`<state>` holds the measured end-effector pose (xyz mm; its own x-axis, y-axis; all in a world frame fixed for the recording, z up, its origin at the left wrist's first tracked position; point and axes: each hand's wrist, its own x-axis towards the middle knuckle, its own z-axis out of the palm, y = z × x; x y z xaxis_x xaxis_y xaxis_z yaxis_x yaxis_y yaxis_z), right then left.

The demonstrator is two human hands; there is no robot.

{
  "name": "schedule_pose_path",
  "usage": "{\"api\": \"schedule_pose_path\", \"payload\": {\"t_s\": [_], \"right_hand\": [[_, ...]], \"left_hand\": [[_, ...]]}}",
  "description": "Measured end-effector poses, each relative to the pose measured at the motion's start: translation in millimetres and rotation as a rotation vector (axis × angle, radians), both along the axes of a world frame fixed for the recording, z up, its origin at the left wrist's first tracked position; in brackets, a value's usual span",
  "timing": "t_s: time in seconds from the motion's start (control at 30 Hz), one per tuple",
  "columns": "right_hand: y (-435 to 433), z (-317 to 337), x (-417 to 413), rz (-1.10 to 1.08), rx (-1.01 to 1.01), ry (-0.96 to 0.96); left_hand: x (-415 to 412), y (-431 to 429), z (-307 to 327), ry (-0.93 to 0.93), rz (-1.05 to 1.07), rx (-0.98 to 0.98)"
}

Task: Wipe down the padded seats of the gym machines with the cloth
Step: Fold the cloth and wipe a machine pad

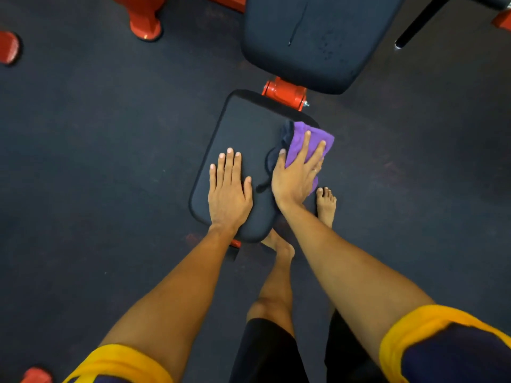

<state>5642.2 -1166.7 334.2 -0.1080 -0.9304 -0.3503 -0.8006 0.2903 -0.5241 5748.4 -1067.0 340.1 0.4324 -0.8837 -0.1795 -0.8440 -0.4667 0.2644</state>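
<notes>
Right hand (297, 175) lies flat on the cloth (297, 146), fingers straight and spread, pressing rather than gripping it. Left hand (229, 189) lies flat and bare on the seat (243, 128), fingers straight and together, holding nothing. I note the purple cloth sits at the seat's far right corner, overhanging the right edge, with a dark strip trailing back between the hands. An orange bracket (284, 92) joins the seat to the backrest (318, 37), which carries a wet streak and droplets. One bare foot (326, 203) stands on the dark floor (110, 134) just right of the seat.
</notes>
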Motion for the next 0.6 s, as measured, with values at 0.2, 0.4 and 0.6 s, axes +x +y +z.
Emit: {"api": "schedule_pose_path", "payload": {"t_s": [0.2, 0.4, 0.6], "right_hand": [[90.9, 12.0, -39.0, 0.628, -0.105, 0.122], [4.4, 11.6, -61.4, 1.028, -0.154, 0.219], [-2.0, 15.1, 2.3, 1.061, -0.164, 0.342]], "left_hand": [[-4.5, 14.0, 6.5, 0.028, 0.112, -0.010], [-11.0, 24.3, 8.0, -0.007, 0.272, -0.004], [-13.5, 22.5, 5.8, -0.002, 0.337, -0.017]]}}
